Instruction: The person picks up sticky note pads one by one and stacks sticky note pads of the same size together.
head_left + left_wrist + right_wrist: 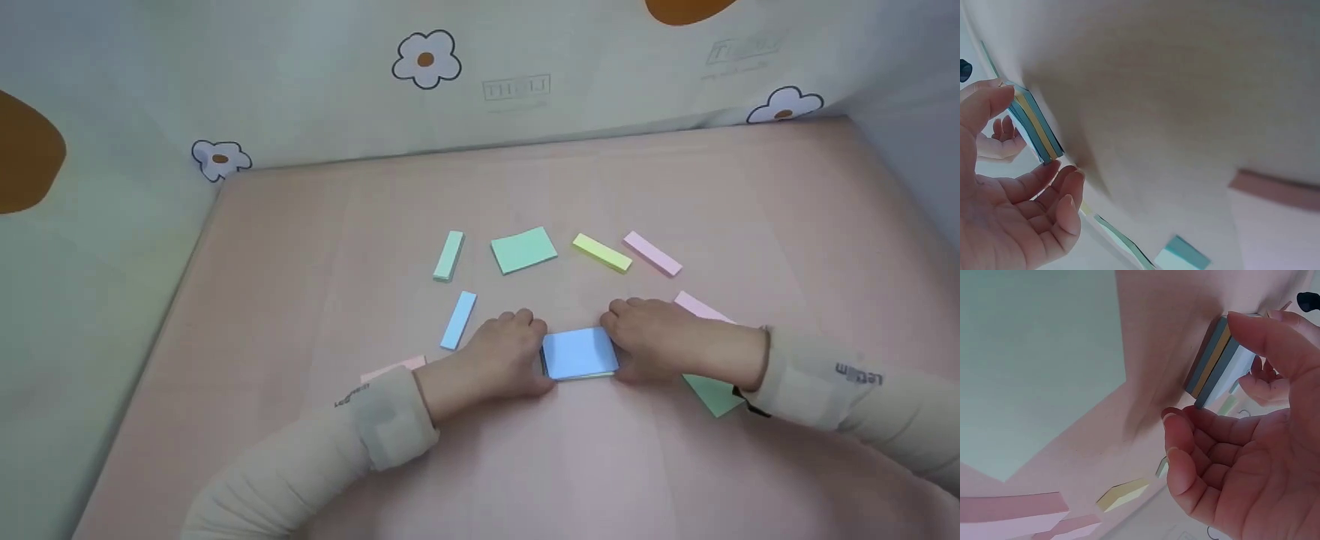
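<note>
Pinched between thumb and forefinger of left hand [504, 354] and right hand [651, 339], at opposite ends: note-pad stack [580, 352], blue-topped, yellow layer sandwiched; green pad [523, 251] beyond it

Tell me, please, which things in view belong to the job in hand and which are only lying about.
Seemingly in the job:
- left hand and right hand
- blue-topped stack of pads, held between them

Seemingly lying about:
- green strip
- blue strip
- yellow strip
- two pink strips
- far green pad
- near green pad, partly hidden
- pink pad, partly hidden
</note>
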`<action>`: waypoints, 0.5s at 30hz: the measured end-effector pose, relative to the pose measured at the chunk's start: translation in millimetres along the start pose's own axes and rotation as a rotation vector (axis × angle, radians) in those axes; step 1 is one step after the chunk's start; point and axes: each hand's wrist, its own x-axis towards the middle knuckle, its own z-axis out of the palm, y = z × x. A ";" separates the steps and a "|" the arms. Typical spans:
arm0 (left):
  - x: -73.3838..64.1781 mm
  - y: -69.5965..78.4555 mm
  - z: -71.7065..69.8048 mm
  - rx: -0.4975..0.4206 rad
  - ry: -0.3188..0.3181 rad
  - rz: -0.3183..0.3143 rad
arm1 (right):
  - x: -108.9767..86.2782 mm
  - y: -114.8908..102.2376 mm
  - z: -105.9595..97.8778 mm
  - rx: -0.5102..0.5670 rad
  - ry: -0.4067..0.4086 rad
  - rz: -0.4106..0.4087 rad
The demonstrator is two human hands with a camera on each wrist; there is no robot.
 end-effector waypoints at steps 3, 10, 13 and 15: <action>-0.3 -0.5 -0.4 -0.003 -0.005 0.003 | -0.9 -0.4 -0.5 0.005 0.003 0.001; 0.5 -1.0 1.1 0.023 -0.003 0.022 | -2.6 -1.7 0.5 0.037 0.025 -0.001; 0.7 -0.6 2.4 0.045 0.001 0.026 | -2.6 -2.9 1.7 0.048 0.034 -0.007; 0.8 -0.4 3.1 0.051 0.004 0.025 | -1.9 -3.6 2.7 0.057 0.028 -0.006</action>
